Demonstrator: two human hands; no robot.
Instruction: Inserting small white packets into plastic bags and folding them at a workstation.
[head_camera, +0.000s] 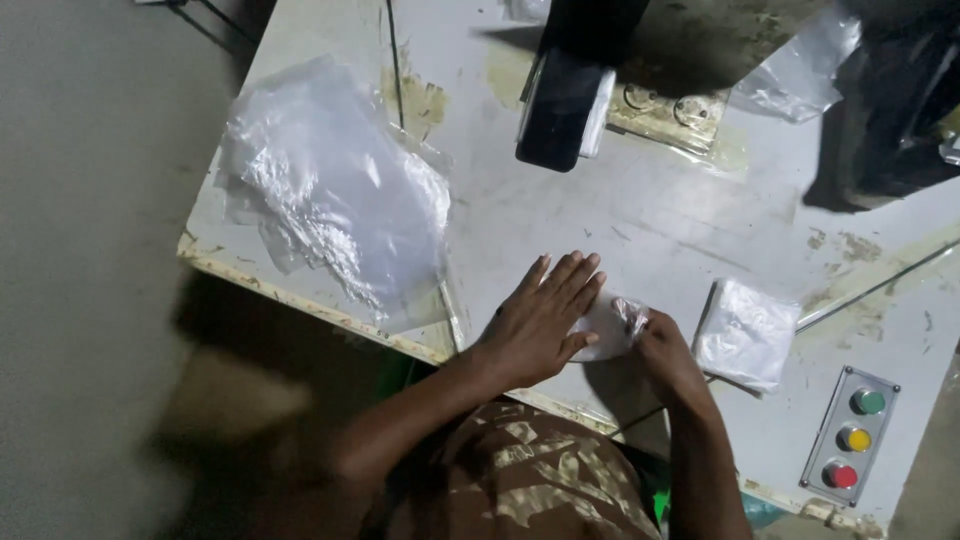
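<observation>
Low in the middle of the frame, the left hand (540, 320) lies flat, fingers straight and together, pressing on a small white packet (607, 325) in crinkly clear film. The right hand (668, 352) pinches the packet's right edge, its fingers curled onto the film. The packet rests on a scuffed, off-white metal table (650, 210) with rusty, chipped paint along its edge. In the upper left lies a loose heap of thin, glossy plastic bags (335, 190). Just right of the hands sits a neat stack of wrapped packets (747, 332). A grey control box (850, 438) with round green, yellow and red buttons occupies the lower right. A dark, rounded machine head (560, 105) stands at top centre.
</observation>
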